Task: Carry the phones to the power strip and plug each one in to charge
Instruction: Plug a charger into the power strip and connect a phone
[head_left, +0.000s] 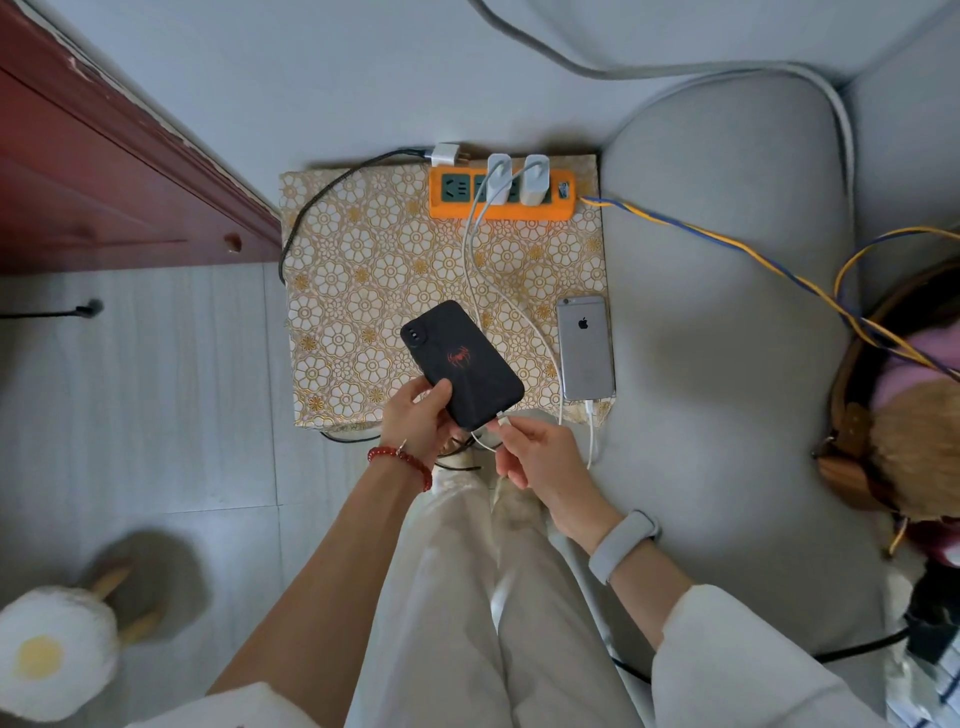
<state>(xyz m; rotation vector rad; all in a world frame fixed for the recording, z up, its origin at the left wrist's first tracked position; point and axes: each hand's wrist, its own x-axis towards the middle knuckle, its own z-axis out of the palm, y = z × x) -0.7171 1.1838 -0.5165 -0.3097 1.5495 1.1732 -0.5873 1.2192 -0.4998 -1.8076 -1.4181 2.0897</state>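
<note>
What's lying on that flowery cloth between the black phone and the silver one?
In the head view, only white charging cables cross the patterned cloth between the black phone and the silver phone.

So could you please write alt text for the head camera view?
The left hand holds a black phone while the right hand pushes a white cable plug into it; a silver iPhone lies plugged in near the orange power strip.

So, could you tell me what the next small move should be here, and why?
Probably push the white cable fully into the black phone: the right hand pinches the connector at its bottom edge, the left hand steadies it.
</note>
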